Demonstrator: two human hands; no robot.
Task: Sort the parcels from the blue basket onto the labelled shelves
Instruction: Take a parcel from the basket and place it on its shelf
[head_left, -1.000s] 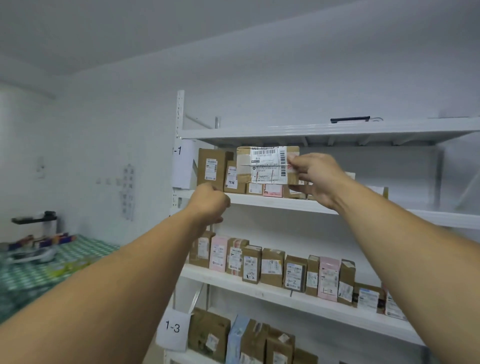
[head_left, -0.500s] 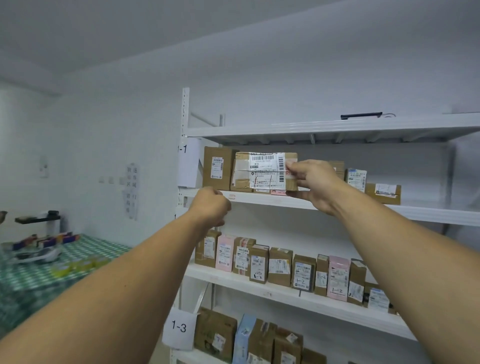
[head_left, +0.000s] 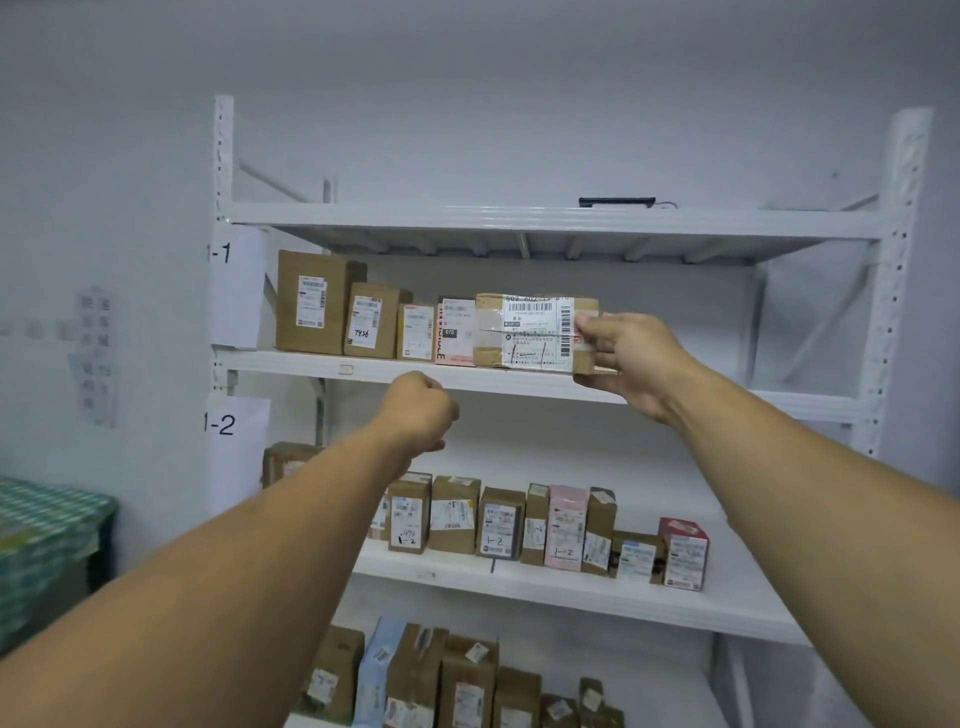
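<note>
Up on the shelf (head_left: 291, 364) beside the 1-1 sign (head_left: 235, 291), the parcel (head_left: 535, 332) is gripped at its right end by the right hand (head_left: 631, 364), with the thumb laid on its label face and the fingers curled beneath. Its base is set at the shelf's front edge, just beside the last box (head_left: 454, 332) of a standing row. The left hand (head_left: 418, 410) is seen below that edge, closed into a fist around nothing.

We see a brown matt cardboard parcel (head_left: 535, 335) banded with glossy clear tape (head_left: 487, 335) over a white paper label (head_left: 545, 317), on smooth white-painted metal shelving (head_left: 519, 221); the 1-1 sign (head_left: 236, 291) is plain paper, the table cover (head_left: 52, 512) checked cloth
</note>
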